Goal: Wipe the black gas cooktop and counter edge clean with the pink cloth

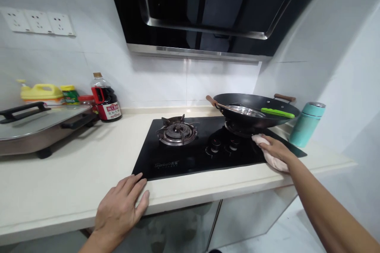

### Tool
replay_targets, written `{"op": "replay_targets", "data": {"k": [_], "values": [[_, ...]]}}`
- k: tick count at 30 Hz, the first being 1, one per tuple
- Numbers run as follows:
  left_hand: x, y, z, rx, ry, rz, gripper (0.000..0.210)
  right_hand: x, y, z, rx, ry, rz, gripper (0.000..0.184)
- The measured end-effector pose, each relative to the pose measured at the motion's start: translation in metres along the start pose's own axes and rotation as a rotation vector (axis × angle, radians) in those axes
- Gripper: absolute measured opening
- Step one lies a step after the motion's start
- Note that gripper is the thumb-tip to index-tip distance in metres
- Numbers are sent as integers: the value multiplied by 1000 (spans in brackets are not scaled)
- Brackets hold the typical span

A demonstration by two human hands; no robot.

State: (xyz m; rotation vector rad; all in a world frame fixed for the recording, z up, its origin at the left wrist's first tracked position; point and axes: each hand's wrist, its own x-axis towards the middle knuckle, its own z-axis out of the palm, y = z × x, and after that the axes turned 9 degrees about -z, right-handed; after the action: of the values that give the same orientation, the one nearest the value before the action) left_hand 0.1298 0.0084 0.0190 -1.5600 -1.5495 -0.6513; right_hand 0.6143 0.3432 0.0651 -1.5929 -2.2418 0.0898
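Note:
My right hand point(276, 148) presses a pale pinkish cloth point(274, 161) onto the right front part of the black glass gas stove point(187, 160), its fingers bent over the cloth. Just behind it sits a black wok point(249, 101) on the right burner; a metal strainer or ladle point(246, 110) and a green-handled utensil point(277, 113) lie in the wok. My left hand point(121, 203) rests open on the front edge of the counter, fingertips at the stove's front left corner. It holds nothing. The left burner point(177, 131) is bare, with two knobs point(224, 146) between the burners.
A turquoise flask point(308, 124) stands right of the wok. At left are a lidded electric pan point(44, 126), a soy sauce bottle point(106, 101), a yellow jug point(41, 93) and small jars point(69, 94). A black range hood point(196, 12) hangs above the stove.

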Motion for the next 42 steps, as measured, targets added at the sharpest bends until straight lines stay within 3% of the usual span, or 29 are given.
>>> {"op": "replay_targets", "data": {"k": [3, 7, 11, 17, 23, 34, 42], "values": [[0, 1, 1, 3, 9, -12, 22, -9, -43, 4, -16, -91, -62, 53], [-2, 2, 2, -3, 11, -26, 22, -30, -94, 22, -121, -31, -71, 50], [-4, 4, 2, -5, 10, -57, 23, -59, -117, 23, -223, -10, -69, 43], [-6, 7, 2, -4, -22, -96, 23, -91, -147, 13, -261, -73, -281, 36], [-3, 11, -4, -6, -26, -122, 24, -47, -184, 18, -149, -131, -129, 38], [-7, 11, -3, -46, -33, -141, 20, 33, -195, 10, -159, -332, -121, 30], [-6, 14, -5, -15, -29, -123, 20, 91, -207, 24, -162, -389, -121, 27]]}}
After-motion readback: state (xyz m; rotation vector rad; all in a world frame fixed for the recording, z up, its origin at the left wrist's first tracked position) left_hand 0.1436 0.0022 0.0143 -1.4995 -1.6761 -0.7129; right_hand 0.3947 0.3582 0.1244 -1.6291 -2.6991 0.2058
